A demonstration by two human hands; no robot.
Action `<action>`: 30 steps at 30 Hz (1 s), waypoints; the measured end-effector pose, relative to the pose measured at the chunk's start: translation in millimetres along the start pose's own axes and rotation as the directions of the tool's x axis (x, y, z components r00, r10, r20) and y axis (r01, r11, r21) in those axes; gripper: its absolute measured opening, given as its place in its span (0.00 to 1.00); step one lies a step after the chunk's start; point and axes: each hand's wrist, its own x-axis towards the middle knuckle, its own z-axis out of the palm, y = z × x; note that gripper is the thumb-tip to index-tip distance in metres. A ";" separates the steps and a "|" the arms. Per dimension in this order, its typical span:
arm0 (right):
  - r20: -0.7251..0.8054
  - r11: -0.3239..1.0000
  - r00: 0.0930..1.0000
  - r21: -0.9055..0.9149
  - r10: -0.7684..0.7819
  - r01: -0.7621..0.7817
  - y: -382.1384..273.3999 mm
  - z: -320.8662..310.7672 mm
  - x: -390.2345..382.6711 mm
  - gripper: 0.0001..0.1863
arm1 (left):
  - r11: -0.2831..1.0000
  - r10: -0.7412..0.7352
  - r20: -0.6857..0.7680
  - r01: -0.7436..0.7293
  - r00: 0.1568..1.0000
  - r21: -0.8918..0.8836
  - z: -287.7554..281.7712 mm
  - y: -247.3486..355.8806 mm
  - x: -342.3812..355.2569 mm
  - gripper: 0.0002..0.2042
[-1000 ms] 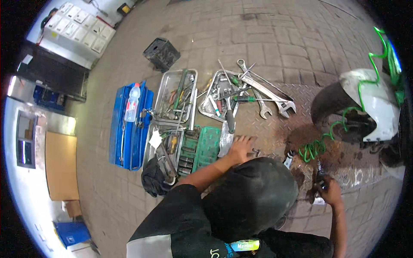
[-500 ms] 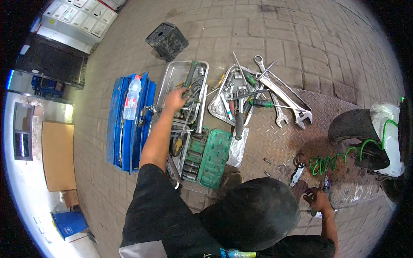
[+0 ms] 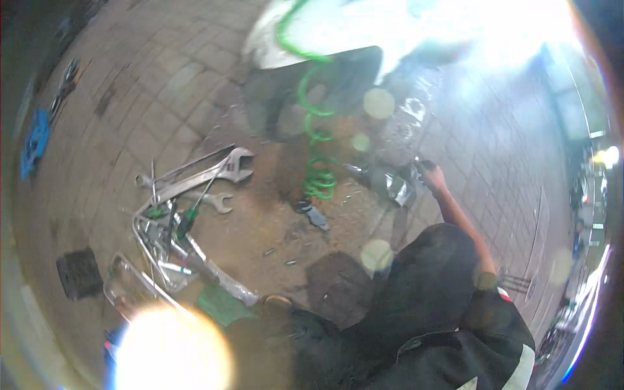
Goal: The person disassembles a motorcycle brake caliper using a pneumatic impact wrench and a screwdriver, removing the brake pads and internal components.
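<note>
Currently | right hand point(image 3: 433, 179): cannot tell whether grip's closed; left hand indiscernible | one shiny metal piece point(image 3: 398, 190) just left of right hand | one coiled green hose point(image 3: 320, 187), one adjustable wrench point(image 3: 207, 175) farther left

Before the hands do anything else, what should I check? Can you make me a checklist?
1. Right hand clear of the green hose: ok, there is a gap between them.
2. Right hand's grip firm: cannot tell, it is too blurred to see what it holds.
3. Left hand in a safe spot: cannot tell, the lower left is washed out by light.
4. Big wrench away from the right hand: ok, it lies far to the left.
5. Plate free of loose bits: not ok, two small ones lie on it.
</note>
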 end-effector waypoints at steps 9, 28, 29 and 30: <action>0.082 0.960 0.971 0.153 0.225 -0.235 51.2 74.1 71.2 0.32 | 0.997 0.064 0.134 -0.058 0.989 -0.055 -19.3 137.7 21.6 0.37; 0.194 0.868 0.939 0.467 -0.283 0.165 -37.0 99.0 -131.9 0.32 | 0.393 0.825 0.564 -0.700 -0.018 -0.596 14.2 523.8 -68.7 0.16; 0.238 0.583 0.949 0.809 -0.205 -0.077 -30.1 104.5 -148.4 0.31 | 0.443 0.789 0.612 -0.633 -0.062 -0.635 15.6 539.1 -73.6 0.16; 0.474 0.385 0.872 0.832 -0.123 -0.398 -12.2 109.7 -158.2 0.30 | 0.455 0.757 0.644 -0.617 -0.112 -0.642 26.0 551.7 -79.7 0.17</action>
